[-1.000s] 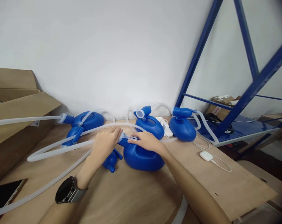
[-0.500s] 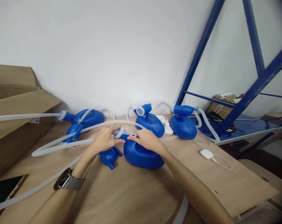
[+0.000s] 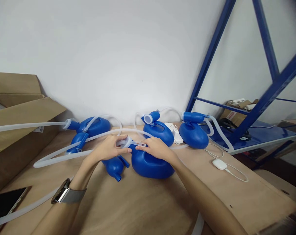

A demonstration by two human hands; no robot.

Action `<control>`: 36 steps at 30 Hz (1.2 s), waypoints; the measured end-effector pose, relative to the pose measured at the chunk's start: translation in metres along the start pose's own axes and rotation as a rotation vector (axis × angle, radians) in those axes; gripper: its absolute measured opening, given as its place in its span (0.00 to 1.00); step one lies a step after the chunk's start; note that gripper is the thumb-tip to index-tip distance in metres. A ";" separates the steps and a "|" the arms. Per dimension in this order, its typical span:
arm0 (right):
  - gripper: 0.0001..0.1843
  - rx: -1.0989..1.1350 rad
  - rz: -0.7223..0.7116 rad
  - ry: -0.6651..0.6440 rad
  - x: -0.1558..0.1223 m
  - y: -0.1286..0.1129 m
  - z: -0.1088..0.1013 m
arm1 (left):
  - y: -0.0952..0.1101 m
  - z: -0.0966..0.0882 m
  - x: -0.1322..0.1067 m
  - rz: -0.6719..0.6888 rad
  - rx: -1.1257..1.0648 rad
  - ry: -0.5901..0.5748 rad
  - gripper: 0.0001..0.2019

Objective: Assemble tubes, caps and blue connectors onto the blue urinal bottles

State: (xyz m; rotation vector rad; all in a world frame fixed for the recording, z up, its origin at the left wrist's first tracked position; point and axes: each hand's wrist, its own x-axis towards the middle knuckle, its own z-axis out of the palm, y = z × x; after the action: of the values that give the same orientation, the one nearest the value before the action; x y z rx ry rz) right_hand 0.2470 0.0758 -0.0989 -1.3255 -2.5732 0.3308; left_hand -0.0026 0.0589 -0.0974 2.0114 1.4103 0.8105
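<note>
The left hand [image 3: 111,147], half-closed, holds the cap [image 3: 127,142] at its three o'clock. The right hand [image 3: 156,148] touches the jug [image 3: 153,168], at six o'clock; its grip is unclear.

Your left hand [image 3: 111,148] curves in a C-shaped grasp, thumb below, fingers above | Your right hand [image 3: 157,148] lies back-up, thumb pointing left, fingers apparently curled, tips hidden | Your left forearm [image 3: 61,213] and right forearm [image 3: 203,192] angle inward from the lower edge, thumbs just apart

Four blue jugs [image 3: 153,167], one phone [image 3: 6,203]
</note>
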 end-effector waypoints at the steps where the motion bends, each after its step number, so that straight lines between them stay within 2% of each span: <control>1: 0.27 0.010 -0.005 -0.008 0.000 0.000 -0.001 | -0.001 -0.004 0.000 -0.036 -0.124 -0.022 0.32; 4: 0.25 0.040 -0.027 -0.029 -0.001 0.001 -0.004 | -0.011 -0.008 0.003 -0.165 -0.490 -0.088 0.23; 7: 0.24 0.060 -0.055 -0.031 -0.001 0.003 -0.005 | -0.024 0.000 0.007 -0.303 -0.748 -0.170 0.16; 9: 0.24 0.060 -0.066 -0.029 -0.001 0.004 -0.005 | -0.031 0.009 0.007 -0.362 -0.820 -0.200 0.15; 13: 0.24 0.055 -0.074 -0.016 0.000 0.005 -0.004 | -0.034 0.022 0.007 -0.397 -0.876 -0.189 0.16; 20: 0.26 0.091 -0.073 -0.013 0.002 0.006 -0.002 | -0.028 0.028 0.008 -0.391 -0.843 -0.127 0.07; 24: 0.25 0.105 -0.066 0.012 0.002 0.006 0.001 | -0.021 0.030 0.010 -0.378 -0.805 -0.107 0.09; 30: 0.22 0.117 -0.054 0.018 0.000 0.002 -0.001 | -0.016 0.033 0.010 -0.327 -0.721 -0.081 0.07; 36: 0.22 0.102 -0.018 0.015 -0.001 0.002 -0.001 | -0.016 0.037 0.010 -0.227 -0.505 -0.018 0.11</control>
State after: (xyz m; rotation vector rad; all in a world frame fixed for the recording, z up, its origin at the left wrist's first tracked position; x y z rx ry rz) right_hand 0.2494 0.0767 -0.0985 -1.2638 -2.5181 0.4406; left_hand 0.0170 0.0697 -0.1322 1.4460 1.2416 0.9314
